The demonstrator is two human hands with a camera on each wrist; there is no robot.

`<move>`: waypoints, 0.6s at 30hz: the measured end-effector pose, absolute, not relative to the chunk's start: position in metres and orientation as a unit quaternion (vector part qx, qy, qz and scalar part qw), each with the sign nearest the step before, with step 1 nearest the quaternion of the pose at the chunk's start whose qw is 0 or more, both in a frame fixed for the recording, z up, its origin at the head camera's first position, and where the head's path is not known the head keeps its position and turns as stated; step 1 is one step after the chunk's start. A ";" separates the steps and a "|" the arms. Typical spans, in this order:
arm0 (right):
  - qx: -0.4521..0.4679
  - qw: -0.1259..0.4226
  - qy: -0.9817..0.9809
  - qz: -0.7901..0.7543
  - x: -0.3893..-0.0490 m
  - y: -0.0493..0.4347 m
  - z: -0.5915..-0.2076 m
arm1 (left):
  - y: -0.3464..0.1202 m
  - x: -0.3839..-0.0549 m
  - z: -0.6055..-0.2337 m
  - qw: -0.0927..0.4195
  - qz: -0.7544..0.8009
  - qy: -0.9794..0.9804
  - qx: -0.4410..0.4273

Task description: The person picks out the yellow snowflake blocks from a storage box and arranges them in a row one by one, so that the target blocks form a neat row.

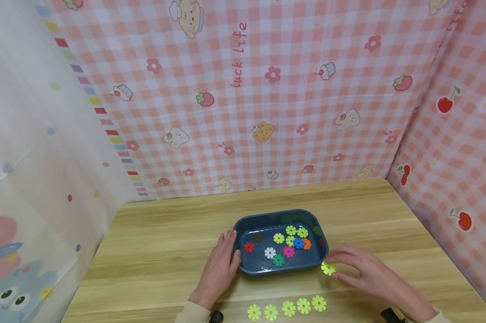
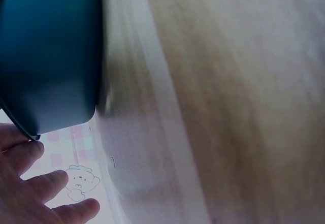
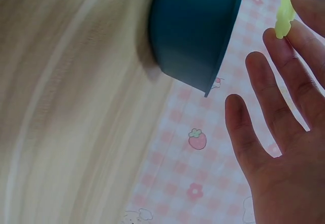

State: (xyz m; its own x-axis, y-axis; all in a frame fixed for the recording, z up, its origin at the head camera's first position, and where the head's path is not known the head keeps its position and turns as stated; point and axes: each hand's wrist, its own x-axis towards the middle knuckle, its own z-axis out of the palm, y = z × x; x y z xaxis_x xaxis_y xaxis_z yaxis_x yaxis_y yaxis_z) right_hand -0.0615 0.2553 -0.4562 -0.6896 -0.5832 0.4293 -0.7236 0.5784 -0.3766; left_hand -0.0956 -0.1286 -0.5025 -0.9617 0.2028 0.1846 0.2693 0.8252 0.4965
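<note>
My right hand (image 1: 361, 269) pinches a yellow-green notched snowflake disc (image 1: 329, 268) between thumb and fingertips, just outside the front right corner of a dark blue tray (image 1: 263, 272). In the right wrist view the disc (image 3: 285, 13) is edge-on, and the other fingers are spread. My left hand (image 1: 219, 264) lies along the tray's left end, its fairly straight fingers (image 2: 25, 155) at the rim. Inside the tray are several discs: yellow-green ones (image 1: 278, 238), a red one (image 1: 248, 247), a white one (image 1: 270, 253), a pink one (image 1: 289, 251) and other colours.
Several yellow-green discs (image 1: 289, 308) lie in a row on the wooden table (image 1: 158, 251), in front of the tray. Pink checked cloth (image 1: 243, 112) hangs behind the table and on the right. A white patterned cloth (image 1: 81, 179) hangs on the left.
</note>
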 end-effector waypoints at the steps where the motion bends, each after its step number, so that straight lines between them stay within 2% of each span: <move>1: 0.377 0.136 -0.875 0.272 -0.061 0.256 -0.458 | -0.128 -0.096 -0.503 0.061 -0.268 -0.954 -0.123; 4: 0.389 0.152 -0.867 0.271 -0.060 0.259 -0.464 | -0.128 -0.096 -0.503 0.059 -0.270 -0.953 -0.122; 8: 0.387 0.132 -0.872 0.270 -0.057 0.262 -0.470 | -0.128 -0.097 -0.503 0.059 -0.272 -0.953 -0.120; 14: 0.354 0.057 -0.891 0.278 -0.048 0.266 -0.475 | -0.128 -0.097 -0.503 0.059 -0.273 -0.953 -0.120; 18: 0.321 -0.015 -0.899 0.296 -0.043 0.266 -0.476 | -0.129 -0.097 -0.503 0.059 -0.274 -0.952 -0.120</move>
